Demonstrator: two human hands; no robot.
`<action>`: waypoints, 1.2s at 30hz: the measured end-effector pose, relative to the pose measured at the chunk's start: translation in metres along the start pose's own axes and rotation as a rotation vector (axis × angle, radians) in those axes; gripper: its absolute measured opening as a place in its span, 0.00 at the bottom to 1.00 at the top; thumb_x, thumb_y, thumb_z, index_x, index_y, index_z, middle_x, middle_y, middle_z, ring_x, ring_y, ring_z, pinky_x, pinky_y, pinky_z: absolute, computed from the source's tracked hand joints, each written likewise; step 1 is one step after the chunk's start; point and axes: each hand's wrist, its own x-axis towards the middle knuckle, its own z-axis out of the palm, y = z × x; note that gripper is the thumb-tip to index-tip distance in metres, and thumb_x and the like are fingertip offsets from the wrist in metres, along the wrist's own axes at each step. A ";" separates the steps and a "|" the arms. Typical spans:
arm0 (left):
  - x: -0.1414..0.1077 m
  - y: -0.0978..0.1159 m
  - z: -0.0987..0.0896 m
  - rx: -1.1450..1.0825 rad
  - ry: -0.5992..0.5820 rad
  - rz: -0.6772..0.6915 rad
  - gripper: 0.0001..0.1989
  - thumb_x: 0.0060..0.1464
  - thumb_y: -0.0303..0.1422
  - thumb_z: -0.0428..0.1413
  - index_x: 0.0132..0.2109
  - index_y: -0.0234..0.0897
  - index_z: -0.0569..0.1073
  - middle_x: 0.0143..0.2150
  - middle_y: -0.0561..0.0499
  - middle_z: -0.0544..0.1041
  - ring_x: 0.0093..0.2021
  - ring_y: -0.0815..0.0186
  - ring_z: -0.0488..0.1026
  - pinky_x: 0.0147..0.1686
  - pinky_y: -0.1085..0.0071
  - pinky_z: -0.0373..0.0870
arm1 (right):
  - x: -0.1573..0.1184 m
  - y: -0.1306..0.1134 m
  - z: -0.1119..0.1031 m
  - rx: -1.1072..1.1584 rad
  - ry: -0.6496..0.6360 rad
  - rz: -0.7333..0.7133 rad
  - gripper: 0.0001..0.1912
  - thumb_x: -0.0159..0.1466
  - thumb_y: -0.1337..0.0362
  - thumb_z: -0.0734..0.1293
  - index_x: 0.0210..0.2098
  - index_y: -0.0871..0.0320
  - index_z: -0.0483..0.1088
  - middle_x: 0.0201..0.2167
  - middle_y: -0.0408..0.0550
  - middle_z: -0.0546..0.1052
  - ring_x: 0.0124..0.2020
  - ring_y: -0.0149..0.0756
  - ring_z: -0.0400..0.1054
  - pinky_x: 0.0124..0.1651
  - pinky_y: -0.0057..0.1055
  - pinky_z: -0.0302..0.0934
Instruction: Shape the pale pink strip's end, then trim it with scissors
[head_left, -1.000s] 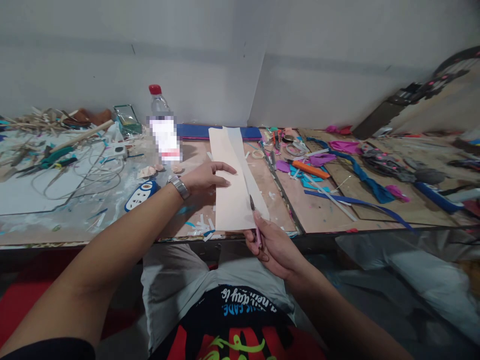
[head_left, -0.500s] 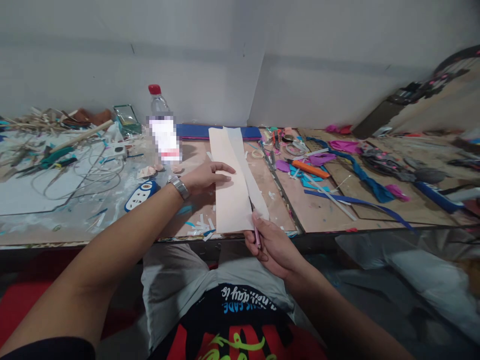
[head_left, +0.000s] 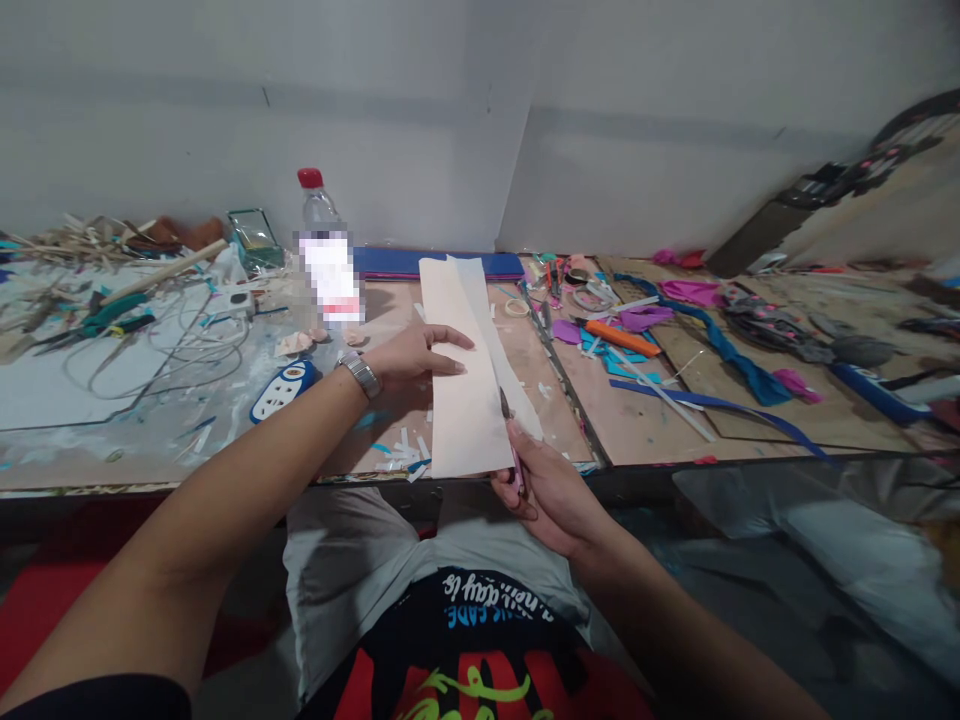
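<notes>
A long cream sheet of paper (head_left: 469, 420) stretches over the tabletop in front of me, its near edge close to the table's front. My left hand (head_left: 420, 358) grips the sheet by its left side, with two fingers on top and the rest hidden beneath. My right hand (head_left: 544, 490) is closed around pink-handled scissors (head_left: 517, 472) at the sheet's lower right. Their dark blades lie at a lengthwise slit, and a narrow paper strip (head_left: 517, 385) parts from the sheet on the right. The fingers largely hide the handles.
A red-capped bottle (head_left: 319, 210) and a blue-and-white power socket (head_left: 283, 392) stand left. Pliers (head_left: 112, 318) and looped cable lie farther left. On the right are an orange cutter (head_left: 621, 336), a blue strip (head_left: 739, 405) and coloured scraps. A wall (head_left: 420, 130) rises behind.
The paper has shifted slightly toward me, its near edge now lower. The strip on the right stands a little farther out. Both hands have barely moved and keep their holds.
</notes>
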 end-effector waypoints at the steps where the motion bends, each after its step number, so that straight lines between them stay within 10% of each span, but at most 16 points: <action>1: 0.000 0.001 0.000 -0.007 -0.008 -0.004 0.23 0.46 0.28 0.68 0.50 0.36 0.76 0.38 0.50 0.78 0.34 0.68 0.75 0.37 0.71 0.70 | 0.000 0.000 0.000 -0.001 -0.001 -0.005 0.26 0.57 0.42 0.74 0.31 0.57 0.64 0.19 0.37 0.69 0.13 0.20 0.57 0.12 0.18 0.38; 36: 0.005 -0.005 -0.001 -0.070 0.085 0.045 0.24 0.46 0.27 0.69 0.51 0.34 0.74 0.38 0.48 0.78 0.34 0.68 0.76 0.37 0.70 0.72 | -0.003 0.003 0.002 0.037 -0.009 -0.001 0.25 0.59 0.43 0.73 0.31 0.57 0.64 0.18 0.38 0.69 0.13 0.22 0.57 0.12 0.19 0.38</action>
